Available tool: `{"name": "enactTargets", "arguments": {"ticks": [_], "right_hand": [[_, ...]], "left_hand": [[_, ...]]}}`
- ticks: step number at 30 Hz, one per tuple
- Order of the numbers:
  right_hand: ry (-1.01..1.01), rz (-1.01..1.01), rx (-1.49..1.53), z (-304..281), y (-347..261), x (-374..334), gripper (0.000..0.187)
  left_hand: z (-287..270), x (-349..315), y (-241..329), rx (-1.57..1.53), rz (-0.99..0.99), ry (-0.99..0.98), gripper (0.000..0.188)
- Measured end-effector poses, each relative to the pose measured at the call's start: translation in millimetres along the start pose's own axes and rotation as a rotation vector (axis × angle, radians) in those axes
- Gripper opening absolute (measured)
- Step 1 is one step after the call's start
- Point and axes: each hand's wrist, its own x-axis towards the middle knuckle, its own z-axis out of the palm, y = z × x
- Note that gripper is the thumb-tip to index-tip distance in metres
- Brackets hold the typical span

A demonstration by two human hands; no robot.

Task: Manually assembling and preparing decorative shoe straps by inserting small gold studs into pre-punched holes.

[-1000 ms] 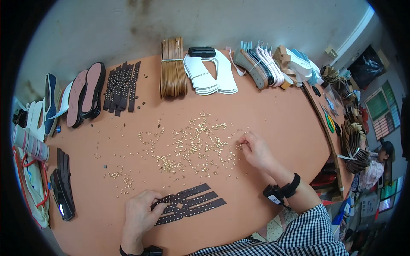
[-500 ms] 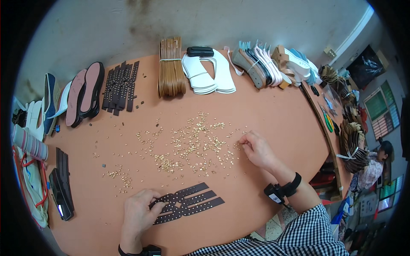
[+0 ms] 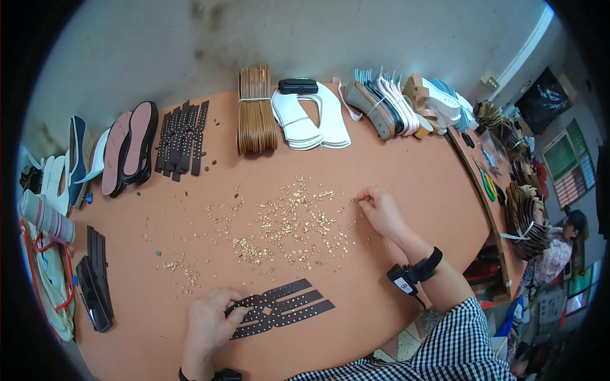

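Beneath my left hand point(image 3: 211, 320) lies a dark brown cut-out shoe upper point(image 3: 279, 308), its several strips dotted with small metal studs and a diamond-shaped hole at its centre. My left thumb and fingers are closed on its left end. Many loose gold studs point(image 3: 295, 219) are scattered over the table beyond it. At the right edge of the scatter is my right hand point(image 3: 381, 214), thumb and fingertips pinched together just above the tabletop. Whatever the pinch holds, if anything, is too small to make out.
Along the wall stand a stack of studded dark uppers point(image 3: 182, 140), pink-topped soles point(image 3: 138, 143), a tied brown bundle point(image 3: 256, 117), white cut pieces point(image 3: 330, 117) and wedge soles point(image 3: 375, 111). A black stapler-like tool point(image 3: 93, 295) lies left. Green-handled scissors point(image 3: 488, 185) lie right, near a seated person point(image 3: 553, 257).
The whole view has shifted slightly. My right hand has moved a little away from me, still pinched; my left hand stays on the upper.
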Motion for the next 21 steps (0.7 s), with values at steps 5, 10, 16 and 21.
{"name": "enactTargets", "arguments": {"ticks": [5, 10, 16, 21], "right_hand": [[-0.008, -0.126, -0.096, 2.1, -1.3, 7.9, 0.009], [-0.012, -0.240, -0.186, 3.0, 3.6, 6.5, 0.009], [-0.041, -0.061, -0.002, -0.8, 3.0, 4.5, 0.014], [-0.026, -0.155, -0.065, -1.5, -3.2, -0.3, 0.014]], "left_hand": [[2.0, -0.1, -1.7, -0.021, -0.009, 0.008, 0.020], [1.0, -0.2, -0.7, 0.018, 0.022, 0.012, 0.020], [0.6, 0.4, 1.4, 0.019, 0.010, 0.009, 0.021], [1.1, 0.1, -0.7, 0.014, -0.003, 0.006, 0.020]]}}
